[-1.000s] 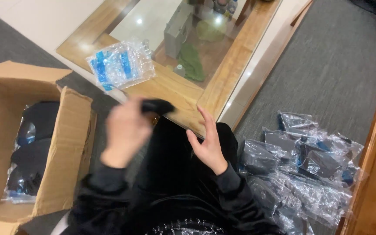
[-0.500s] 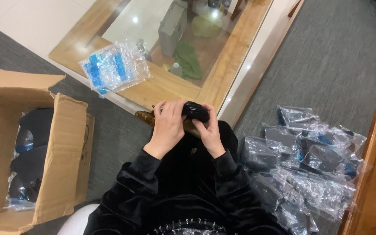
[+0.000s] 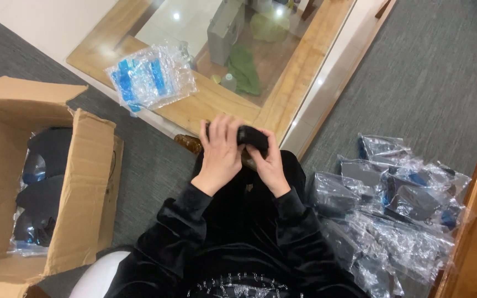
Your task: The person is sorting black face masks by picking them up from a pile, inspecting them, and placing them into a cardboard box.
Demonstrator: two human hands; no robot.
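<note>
While the person sat on the grey carpet, both hands met in front of the black-clothed lap, just at the near edge of the glass-topped wooden table. The left hand was curled with its fingers folded over a small black object, and the right hand was closed on the same object from below and the side; what the object was could not be told. A clear plastic packet with blue contents lay on the table's near left corner. Left of the table stood an open cardboard box holding dark items in plastic. Right of the table, beside the person's leg, lay a heap of clear bags with dark items.
</note>
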